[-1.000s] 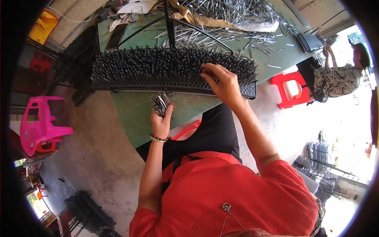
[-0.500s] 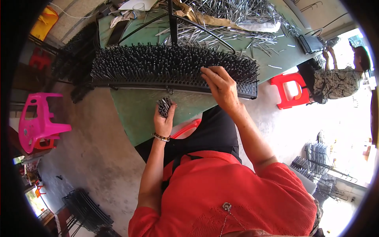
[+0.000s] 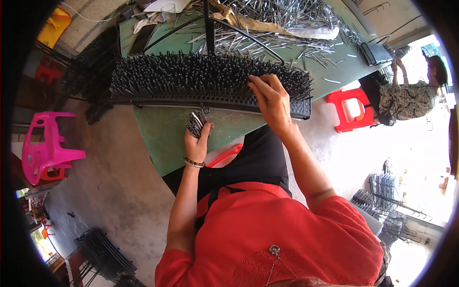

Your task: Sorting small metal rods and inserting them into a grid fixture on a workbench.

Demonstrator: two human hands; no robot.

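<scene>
My left hand (image 3: 196,143) is closed round a bundle of thin metal pins (image 3: 195,123), held upright just off the near side of a long black perforated rack (image 3: 167,102). Dark pins (image 3: 181,71) stand densely in most of the rack's holes, while a strip of bare holes runs along its near edge and right end. Over the right part of the rack, my right hand (image 3: 273,98) has thumb and fingertips pinched together among the standing pins. What those fingertips hold, if anything, is too small to make out.
Loose silvery pins (image 3: 287,19) are heaped at the back of the green table (image 3: 162,143), beside brown paper (image 3: 253,23). A person (image 3: 406,98) works at the far right near a red stool (image 3: 349,109). A pink chair (image 3: 48,148) stands left; black racks (image 3: 103,253) lie lower left.
My right hand has shifted slightly right along the rack, still pinched. My left hand has tilted the bundle a little and moved slightly up and left.
</scene>
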